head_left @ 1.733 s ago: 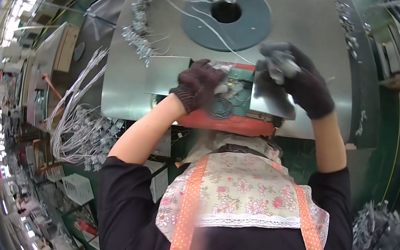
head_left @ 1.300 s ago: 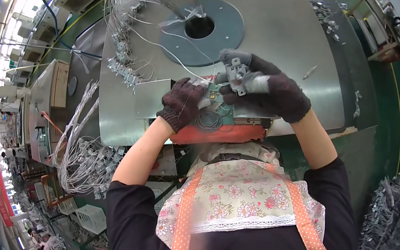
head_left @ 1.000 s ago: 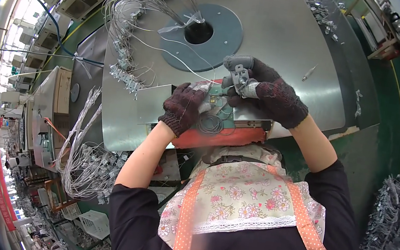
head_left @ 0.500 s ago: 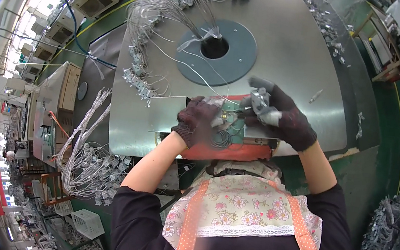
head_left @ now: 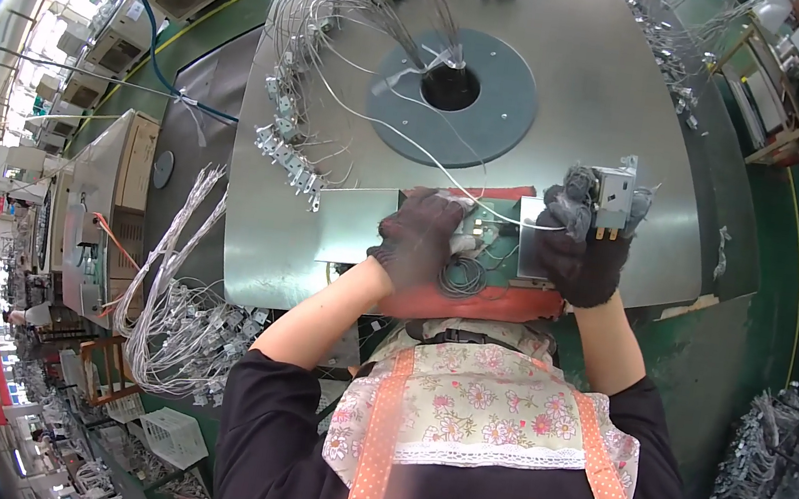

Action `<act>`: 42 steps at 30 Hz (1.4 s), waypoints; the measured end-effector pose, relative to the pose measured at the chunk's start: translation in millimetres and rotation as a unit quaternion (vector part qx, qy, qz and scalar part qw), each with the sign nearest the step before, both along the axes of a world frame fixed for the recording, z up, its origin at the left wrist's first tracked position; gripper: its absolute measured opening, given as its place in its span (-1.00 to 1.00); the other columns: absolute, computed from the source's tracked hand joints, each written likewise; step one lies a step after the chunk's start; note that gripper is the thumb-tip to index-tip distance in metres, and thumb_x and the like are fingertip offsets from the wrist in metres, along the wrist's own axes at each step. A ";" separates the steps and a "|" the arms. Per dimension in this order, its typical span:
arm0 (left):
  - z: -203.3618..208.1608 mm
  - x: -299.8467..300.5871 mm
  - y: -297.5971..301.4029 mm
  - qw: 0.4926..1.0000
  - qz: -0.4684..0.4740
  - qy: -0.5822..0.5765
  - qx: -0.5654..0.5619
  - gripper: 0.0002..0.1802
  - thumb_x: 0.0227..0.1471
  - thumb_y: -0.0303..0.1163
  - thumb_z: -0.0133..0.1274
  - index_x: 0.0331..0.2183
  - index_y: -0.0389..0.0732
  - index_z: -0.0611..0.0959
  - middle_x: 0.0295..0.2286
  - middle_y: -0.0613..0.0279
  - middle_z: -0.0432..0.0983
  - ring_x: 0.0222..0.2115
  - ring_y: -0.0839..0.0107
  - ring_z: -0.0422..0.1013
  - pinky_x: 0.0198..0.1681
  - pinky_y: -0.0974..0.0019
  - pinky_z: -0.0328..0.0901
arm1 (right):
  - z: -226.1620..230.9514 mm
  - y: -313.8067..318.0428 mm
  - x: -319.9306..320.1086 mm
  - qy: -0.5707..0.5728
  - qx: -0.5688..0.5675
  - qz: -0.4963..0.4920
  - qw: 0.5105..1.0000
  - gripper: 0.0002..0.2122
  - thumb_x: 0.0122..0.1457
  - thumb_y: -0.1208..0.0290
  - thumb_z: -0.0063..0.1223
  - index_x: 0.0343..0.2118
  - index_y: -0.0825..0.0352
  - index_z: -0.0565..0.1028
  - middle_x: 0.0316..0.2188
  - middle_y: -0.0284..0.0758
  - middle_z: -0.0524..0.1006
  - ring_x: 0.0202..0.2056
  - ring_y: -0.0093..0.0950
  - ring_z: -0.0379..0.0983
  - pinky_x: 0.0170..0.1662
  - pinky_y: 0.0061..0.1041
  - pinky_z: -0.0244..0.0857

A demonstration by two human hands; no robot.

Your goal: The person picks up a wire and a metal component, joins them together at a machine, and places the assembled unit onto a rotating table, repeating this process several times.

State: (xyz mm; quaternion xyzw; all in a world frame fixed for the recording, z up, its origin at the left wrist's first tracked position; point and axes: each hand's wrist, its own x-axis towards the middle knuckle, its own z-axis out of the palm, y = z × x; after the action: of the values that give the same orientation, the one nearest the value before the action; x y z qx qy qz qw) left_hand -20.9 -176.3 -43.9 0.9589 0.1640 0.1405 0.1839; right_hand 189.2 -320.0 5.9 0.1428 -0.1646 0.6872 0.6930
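My right hand (head_left: 587,246), in a dark glove with grey fingertips, is raised over the right end of a low fixture. It is closed on a small boxy metal part (head_left: 614,199) with two brass tabs; a white cable (head_left: 413,144) runs from this hand across to the wire bundle. My left hand (head_left: 419,230), also gloved, lies at the left side of the fixture's green middle (head_left: 487,223). Its fingers are curled together, and what they hold is hidden. Beside it lies a coil of thin grey wire (head_left: 463,276). Red covering (head_left: 478,303) edges the fixture's front.
A steel table (head_left: 603,85) carries a round grey plate (head_left: 512,83) with a central hole, where wires gather. Metal connectors (head_left: 284,113) on wires line its left side. More wired parts (head_left: 198,324) hang at left; a wooden rack (head_left: 758,95) stands at far right.
My right hand has moved right, away from the fixture's middle, and turned upward, bringing the metal part into plain view. The white cable now stretches to it. My left hand stays at the fixture.
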 end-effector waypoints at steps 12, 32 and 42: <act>31.0 10.5 27.7 0.973 -0.029 -0.024 -0.228 -0.56 -0.01 -0.10 0.24 -0.16 -0.20 0.68 -0.16 -0.09 0.62 -0.08 -0.04 0.52 0.02 0.02 0.37 | 12.9 -17.8 -6.8 -0.631 -0.184 -0.197 0.728 -0.72 0.35 0.29 0.00 0.00 0.35 0.43 -0.28 -0.28 0.56 -0.28 -0.45 0.54 -0.14 -0.50 0.45; 31.1 -54.0 117.0 0.972 0.165 0.136 -0.098 -0.51 0.15 0.04 0.09 -0.08 -0.13 0.70 -0.12 -0.09 0.61 -0.10 -0.09 0.53 0.02 0.01 0.37 | -10.9 44.9 -35.7 -0.965 0.066 -0.192 0.165 -0.60 -0.16 0.40 0.24 -0.15 0.20 0.52 -0.31 -0.22 0.52 -0.20 -0.16 0.51 -0.18 -0.11 0.41; 22.5 -54.7 98.6 0.979 0.187 -0.063 0.052 -0.66 0.10 -0.19 0.16 -0.16 -0.21 0.67 -0.23 -0.03 0.61 -0.14 -0.05 0.50 0.01 -0.01 0.35 | -21.1 52.5 -52.9 -0.946 0.090 -0.290 0.114 -0.70 -0.04 0.39 0.13 -0.17 0.23 0.54 -0.31 -0.13 0.51 -0.19 -0.16 0.48 -0.16 -0.14 0.37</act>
State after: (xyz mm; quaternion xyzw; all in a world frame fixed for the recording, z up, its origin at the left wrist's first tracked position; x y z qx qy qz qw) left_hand -75.7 -77.7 -21.5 0.9089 0.3207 0.2409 0.1139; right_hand 136.3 -267.5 -15.2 -0.6192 -0.7775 -0.0023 0.1102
